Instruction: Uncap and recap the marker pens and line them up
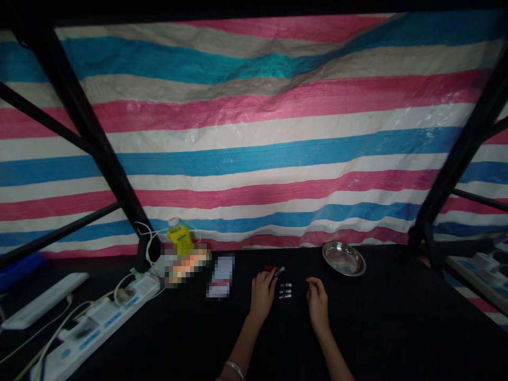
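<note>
My left hand (262, 296) rests on the black table, its fingers bent together and the fingertips on a small silver cylinder (281, 270). A small red piece (269, 268) lies just beyond these fingers, partly hidden by them; its kind is too small to tell. Close by on the right, 3 similar short shiny cylinders (285, 291) lie in a neat stack of rows. To the right of them is my right hand (318, 307), apart from the cylinders. Its fingers curl loosely, and nothing shows in them.
A round metal dish (344, 259) sits at the back right. On the left are a blurred-out phone-like item (221, 276), a bottle of yellow liquid (180, 236) and a white power strip (99, 323) with cables. Black frame posts and a striped sheet (270, 159) enclose the table.
</note>
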A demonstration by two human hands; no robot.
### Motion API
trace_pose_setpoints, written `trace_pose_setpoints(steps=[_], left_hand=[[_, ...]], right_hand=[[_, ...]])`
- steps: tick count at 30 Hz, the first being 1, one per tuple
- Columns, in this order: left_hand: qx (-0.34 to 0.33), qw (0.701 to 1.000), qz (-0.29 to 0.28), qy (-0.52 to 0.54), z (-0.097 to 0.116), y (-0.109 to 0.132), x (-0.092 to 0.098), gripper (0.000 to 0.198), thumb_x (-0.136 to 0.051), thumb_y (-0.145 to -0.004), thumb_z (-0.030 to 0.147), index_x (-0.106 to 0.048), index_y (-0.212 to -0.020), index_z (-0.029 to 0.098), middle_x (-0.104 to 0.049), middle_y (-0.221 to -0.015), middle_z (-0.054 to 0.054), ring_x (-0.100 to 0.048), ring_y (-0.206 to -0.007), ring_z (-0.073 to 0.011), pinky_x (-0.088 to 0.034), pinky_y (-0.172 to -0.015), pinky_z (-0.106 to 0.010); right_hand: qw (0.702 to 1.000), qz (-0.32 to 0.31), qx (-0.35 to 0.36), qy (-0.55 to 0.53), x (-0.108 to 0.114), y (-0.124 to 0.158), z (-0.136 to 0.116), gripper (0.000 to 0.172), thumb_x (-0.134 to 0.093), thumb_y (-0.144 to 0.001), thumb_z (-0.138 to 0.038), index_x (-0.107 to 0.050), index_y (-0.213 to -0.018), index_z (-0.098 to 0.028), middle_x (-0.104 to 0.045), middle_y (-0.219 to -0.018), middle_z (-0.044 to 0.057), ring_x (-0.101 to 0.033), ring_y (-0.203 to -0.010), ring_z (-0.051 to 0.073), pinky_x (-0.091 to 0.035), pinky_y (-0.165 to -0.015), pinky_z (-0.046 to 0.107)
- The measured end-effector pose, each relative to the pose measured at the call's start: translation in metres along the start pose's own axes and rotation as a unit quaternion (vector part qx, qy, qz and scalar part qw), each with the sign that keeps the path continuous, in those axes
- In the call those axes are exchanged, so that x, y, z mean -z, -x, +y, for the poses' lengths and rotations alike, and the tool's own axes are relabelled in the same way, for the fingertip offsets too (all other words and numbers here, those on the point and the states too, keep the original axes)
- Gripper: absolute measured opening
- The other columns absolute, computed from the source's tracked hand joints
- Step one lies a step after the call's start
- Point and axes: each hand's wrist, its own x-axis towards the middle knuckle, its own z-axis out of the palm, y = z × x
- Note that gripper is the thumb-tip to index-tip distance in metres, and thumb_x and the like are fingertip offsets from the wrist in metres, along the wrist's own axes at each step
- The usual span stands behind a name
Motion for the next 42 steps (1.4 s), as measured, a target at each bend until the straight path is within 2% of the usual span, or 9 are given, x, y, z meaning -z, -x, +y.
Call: trace_pose_setpoints(steps=[2,4,8,15,21,27,34,37,42], left_hand=[[0.009,1.000,-0.006,-0.007,0.000,0.000,-0.001,0.034,-0.039,-0.090,0.022,-0.053,-0.121,0.024,-0.060,-0.103,-0.004,-0.053,-0.098,-0.0185,-0.042,-0.085,-0.035],[0.013,1.000,-0.009,-0.015,0.000,0.001,-0.001,0.034,-0.038,-0.091,0.021,-0.053,-0.121,0.024,-0.060,-0.104,-0.004,-0.052,-0.098,-0.0185,-0.042,-0.085,-0.035],[-0.013,0.999,-0.015,-0.039,0.002,0.002,-0.002,0.032,-0.038,-0.091,0.021,-0.054,-0.119,0.024,-0.059,-0.103,-0.004,-0.052,-0.098,-0.0179,-0.042,-0.085,-0.034],[-0.042,0.995,-0.024,-0.090,0.006,0.006,-0.004,0.032,-0.037,-0.089,0.015,-0.057,-0.114,0.021,-0.056,-0.104,-0.006,-0.050,-0.097,-0.0190,-0.041,-0.085,-0.034],[-0.048,0.994,0.000,-0.096,0.006,0.007,-0.004,0.028,-0.036,-0.090,0.019,-0.059,-0.107,0.020,-0.056,-0.103,-0.006,-0.051,-0.097,-0.0197,-0.043,-0.084,-0.036],[-0.059,0.996,0.011,-0.066,0.008,0.009,-0.001,0.027,-0.038,-0.092,0.029,-0.059,-0.105,0.020,-0.056,-0.104,-0.006,-0.051,-0.098,-0.0207,-0.042,-0.085,-0.038],[-0.085,0.995,-0.019,-0.042,0.010,0.013,0.003,0.042,-0.057,-0.078,0.048,-0.056,-0.111,0.021,-0.053,-0.113,-0.007,-0.047,-0.107,-0.0247,-0.036,-0.093,-0.043],[-0.082,0.995,-0.031,-0.040,0.011,0.013,0.004,0.046,-0.059,-0.076,0.049,-0.055,-0.112,0.021,-0.053,-0.113,-0.008,-0.047,-0.108,-0.0253,-0.036,-0.094,-0.043],[-0.078,0.996,-0.032,-0.034,0.010,0.012,0.002,0.037,-0.056,-0.080,0.045,-0.056,-0.110,0.022,-0.053,-0.111,-0.007,-0.047,-0.106,-0.0237,-0.038,-0.092,-0.041]], right_hand=[[0.995,-0.008,0.053,0.079,0.001,0.003,-0.002,0.039,-0.047,-0.076,-0.055,-0.061,-0.085,-0.020,-0.063,-0.075,0.003,-0.059,-0.072,0.018,-0.045,-0.062,0.027],[0.990,-0.020,0.072,0.124,0.001,0.004,-0.004,0.043,-0.043,-0.078,-0.055,-0.063,-0.090,-0.019,-0.066,-0.095,0.008,-0.059,-0.093,0.023,-0.044,-0.082,0.032],[0.986,-0.041,0.062,0.149,0.000,0.004,-0.002,0.050,-0.039,-0.080,-0.056,-0.061,-0.103,-0.018,-0.064,-0.108,0.010,-0.057,-0.104,0.024,-0.040,-0.092,0.035],[0.971,-0.067,0.050,0.223,0.004,0.003,0.002,0.052,-0.035,-0.083,-0.054,-0.060,-0.111,-0.018,-0.063,-0.112,0.010,-0.057,-0.106,0.025,-0.041,-0.090,0.034],[0.942,-0.011,0.080,0.327,0.013,-0.004,0.003,0.045,-0.038,-0.082,-0.050,-0.065,-0.107,-0.022,-0.066,-0.100,0.009,-0.059,-0.093,0.025,-0.043,-0.079,0.034],[0.884,0.033,0.169,0.433,0.019,-0.010,0.015,0.037,-0.040,-0.084,-0.044,-0.069,-0.099,-0.027,-0.056,-0.077,0.009,-0.052,-0.079,0.024,-0.041,-0.064,0.032],[0.825,0.002,0.204,0.528,0.015,-0.008,0.019,0.034,-0.041,-0.084,-0.029,-0.068,-0.104,-0.024,-0.052,-0.083,0.011,-0.049,-0.077,0.023,-0.040,-0.068,0.033],[0.819,0.000,0.205,0.535,0.014,-0.008,0.018,0.034,-0.044,-0.083,-0.028,-0.066,-0.108,-0.022,-0.052,-0.089,0.012,-0.049,-0.080,0.024,-0.040,-0.071,0.034],[0.837,0.004,0.192,0.512,0.015,-0.008,0.018,0.035,-0.045,-0.082,-0.028,-0.065,-0.109,-0.019,-0.051,-0.092,0.013,-0.049,-0.082,0.025,-0.040,-0.074,0.035]])
